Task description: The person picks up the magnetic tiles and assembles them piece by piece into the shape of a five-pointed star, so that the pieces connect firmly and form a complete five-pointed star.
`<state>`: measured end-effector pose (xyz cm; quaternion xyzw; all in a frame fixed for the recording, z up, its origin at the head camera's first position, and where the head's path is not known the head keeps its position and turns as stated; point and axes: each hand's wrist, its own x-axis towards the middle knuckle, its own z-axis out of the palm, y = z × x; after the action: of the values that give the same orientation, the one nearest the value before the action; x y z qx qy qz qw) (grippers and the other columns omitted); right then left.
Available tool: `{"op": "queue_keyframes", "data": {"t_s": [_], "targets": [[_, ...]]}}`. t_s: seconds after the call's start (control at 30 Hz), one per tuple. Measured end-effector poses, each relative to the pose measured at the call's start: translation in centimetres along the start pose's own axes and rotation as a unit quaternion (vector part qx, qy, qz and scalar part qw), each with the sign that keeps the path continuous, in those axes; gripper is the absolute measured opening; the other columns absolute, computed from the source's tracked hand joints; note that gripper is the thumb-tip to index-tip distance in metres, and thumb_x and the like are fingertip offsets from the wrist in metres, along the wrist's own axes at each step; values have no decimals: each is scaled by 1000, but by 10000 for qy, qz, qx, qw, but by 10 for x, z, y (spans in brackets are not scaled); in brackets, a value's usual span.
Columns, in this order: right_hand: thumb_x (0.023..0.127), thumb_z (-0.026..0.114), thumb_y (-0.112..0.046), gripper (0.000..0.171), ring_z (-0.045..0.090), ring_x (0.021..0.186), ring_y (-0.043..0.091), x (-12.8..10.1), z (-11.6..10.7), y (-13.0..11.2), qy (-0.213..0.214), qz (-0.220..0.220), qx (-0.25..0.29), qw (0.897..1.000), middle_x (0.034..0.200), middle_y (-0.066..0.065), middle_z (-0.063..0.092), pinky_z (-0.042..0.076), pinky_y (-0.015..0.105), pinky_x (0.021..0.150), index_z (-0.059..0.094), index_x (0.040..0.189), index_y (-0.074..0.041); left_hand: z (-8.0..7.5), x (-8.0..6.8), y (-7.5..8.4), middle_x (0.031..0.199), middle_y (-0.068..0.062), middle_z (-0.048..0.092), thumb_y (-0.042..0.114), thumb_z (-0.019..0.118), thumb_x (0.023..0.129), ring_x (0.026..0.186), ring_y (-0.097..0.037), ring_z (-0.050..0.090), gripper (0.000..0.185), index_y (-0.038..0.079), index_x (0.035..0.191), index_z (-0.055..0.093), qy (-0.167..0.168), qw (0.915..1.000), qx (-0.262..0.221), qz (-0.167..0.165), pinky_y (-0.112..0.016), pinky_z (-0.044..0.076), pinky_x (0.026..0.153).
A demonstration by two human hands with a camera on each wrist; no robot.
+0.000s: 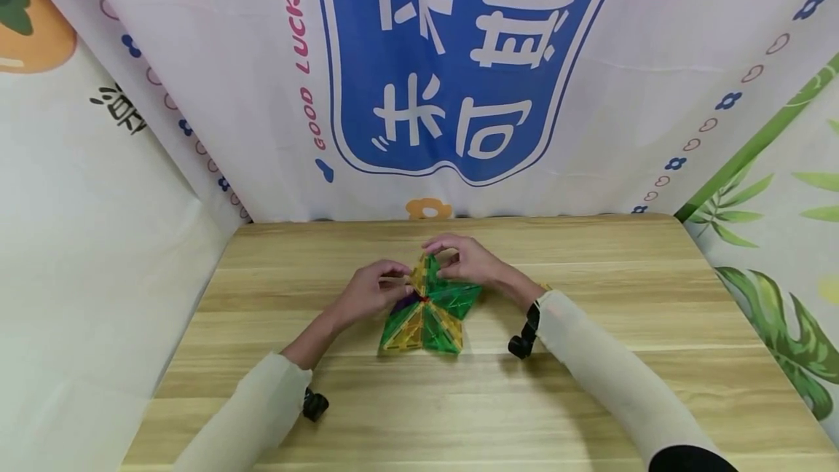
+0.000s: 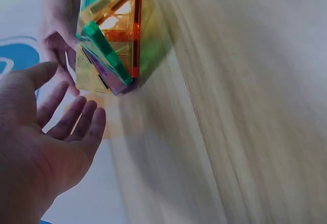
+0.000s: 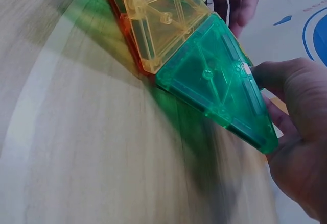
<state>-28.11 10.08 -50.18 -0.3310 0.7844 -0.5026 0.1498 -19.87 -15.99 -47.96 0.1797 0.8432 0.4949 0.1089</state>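
Observation:
A cluster of translucent magnetic tiles [image 1: 424, 315], green, yellow and purple triangles joined at one centre, lies in the middle of the wooden table [image 1: 590, 399]. My right hand [image 1: 459, 257] grips a green triangle tile [image 3: 219, 89] that tilts up off the table, with the thumb on its edge. That tile joins a yellow tile [image 3: 163, 20]. My left hand [image 2: 71, 119] is open, palm showing and fingers relaxed, just beside the raised tiles [image 2: 115, 45] and holding nothing. In the head view the left hand [image 1: 383, 282] is at the cluster's left side.
Printed cloth walls [image 1: 472, 79] close the table at the back and on both sides. Bare wood lies all round the tiles. A small black camera sits on each wrist: the left wrist camera [image 1: 314, 405] and the right wrist camera [image 1: 524, 333].

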Motion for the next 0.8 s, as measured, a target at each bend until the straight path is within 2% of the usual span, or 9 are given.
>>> {"op": "queue_keyframes", "data": {"t_s": [0.17, 0.3, 0.4, 0.57, 0.8], "targets": [[91, 77, 6, 40, 52, 141, 34, 2, 0, -2, -331, -290, -396, 9982, 150, 17, 58, 59, 45, 100, 72, 131, -2, 2, -21, 10, 129, -16, 68, 20, 82, 95, 120, -36, 66, 41, 1, 129, 70, -373, 9976, 518, 262, -50, 58, 100], [91, 78, 6, 39, 56, 136, 34, 2, -1, -3, -335, -365, -614, 9969, 146, 19, 59, 60, 41, 98, 72, 129, -1, 7, -31, 11, 124, -11, 70, 19, 88, 89, 110, -28, 69, 41, 5, 124, 73, -536, 9884, 1265, 644, -46, 60, 92], [90, 79, 6, 36, 58, 132, 34, -2, -3, -3, -271, -332, -772, 9961, 142, 18, 61, 60, 40, 98, 73, 126, 1, 10, -34, 9, 121, -10, 72, 15, 89, 88, 107, -25, 69, 39, 7, 122, 73, -512, 9828, 1600, 764, -44, 61, 90], [90, 81, 4, 32, 63, 121, 33, -15, -7, -4, -130, -420, -1055, 9934, 134, 19, 62, 61, 43, 95, 74, 121, 1, 8, -35, 6, 119, -6, 73, 10, 85, 90, 108, -25, 70, 31, 9, 119, 75, -354, 9828, 1675, 695, -44, 60, 93], [87, 84, 2, 29, 64, 108, 27, -43, -13, -5, 255, -377, -1482, 9879, 121, 12, 63, 63, 40, 85, 77, 115, -4, 0, -26, -1, 116, -5, 76, 5, 82, 92, 110, -24, 70, 23, 10, 114, 78, -5, 9832, 1709, 635, -44, 59, 95]]}}
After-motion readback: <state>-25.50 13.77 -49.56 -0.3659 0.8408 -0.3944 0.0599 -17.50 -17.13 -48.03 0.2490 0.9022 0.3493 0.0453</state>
